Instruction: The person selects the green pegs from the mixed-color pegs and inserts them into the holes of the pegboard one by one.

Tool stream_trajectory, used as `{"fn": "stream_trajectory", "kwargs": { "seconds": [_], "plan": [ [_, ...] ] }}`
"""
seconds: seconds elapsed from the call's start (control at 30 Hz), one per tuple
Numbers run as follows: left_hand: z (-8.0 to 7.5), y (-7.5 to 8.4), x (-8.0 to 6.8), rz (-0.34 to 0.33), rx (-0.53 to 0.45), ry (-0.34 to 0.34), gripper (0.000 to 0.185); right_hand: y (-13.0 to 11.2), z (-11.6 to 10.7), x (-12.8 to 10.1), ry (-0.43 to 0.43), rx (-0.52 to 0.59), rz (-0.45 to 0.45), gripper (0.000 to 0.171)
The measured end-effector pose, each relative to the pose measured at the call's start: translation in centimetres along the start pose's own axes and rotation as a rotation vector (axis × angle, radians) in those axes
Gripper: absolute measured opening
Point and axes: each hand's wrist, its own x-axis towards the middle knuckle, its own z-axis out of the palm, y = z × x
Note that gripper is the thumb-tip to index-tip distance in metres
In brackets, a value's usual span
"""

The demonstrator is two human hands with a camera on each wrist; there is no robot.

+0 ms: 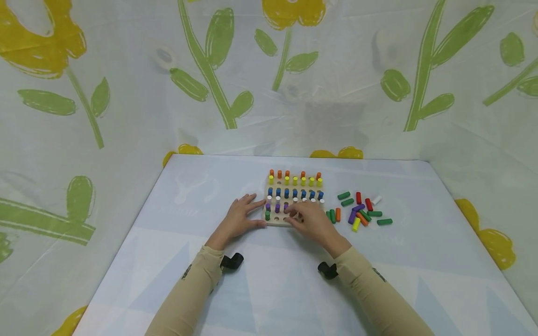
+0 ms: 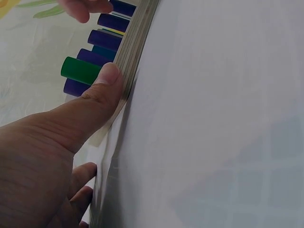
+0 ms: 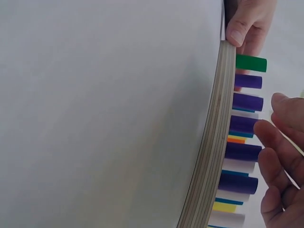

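A wooden pegboard (image 1: 278,223) lies on the table, holding rows of orange, yellow, blue, white and purple pegs. One green peg (image 1: 267,215) stands at its near left corner. My left hand (image 1: 240,217) is at the board's left side, its fingers spread; in the left wrist view its thumb (image 2: 108,75) rests on the edge beside the green peg. Over the near rows is my right hand (image 1: 313,221). The right wrist view shows its index fingertip (image 3: 262,127) at the end of a purple peg (image 3: 243,124), with thumb and index apart and nothing visible between them.
To the right of the board lie several loose pegs: green ones (image 1: 384,222), red ones (image 1: 369,204), purple ones (image 1: 352,216), orange ones (image 1: 338,214), a yellow one (image 1: 356,224) and a white one (image 1: 376,200). Flower-patterned curtains (image 1: 336,112) enclose the white table (image 1: 269,289).
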Motion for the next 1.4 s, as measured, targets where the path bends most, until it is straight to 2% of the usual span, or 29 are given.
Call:
{"fn": "stream_trajectory", "kwargs": {
  "seconds": [0.47,1.03,1.4],
  "plan": [
    [0.2,-0.3,0.0,0.009,-0.001,0.01,0.077,1.0,-0.4,-0.8,0.021,-0.043,0.006,0.018],
    [0.2,-0.1,-0.1,0.006,-0.01,0.0,0.077,1.9,-1.1,-1.7,0.037,-0.011,0.005,0.014],
    [0.1,-0.1,-0.1,0.015,-0.002,0.006,0.077,2.6,-1.6,-2.0,0.019,-0.047,0.06,0.02]
  ]
}}
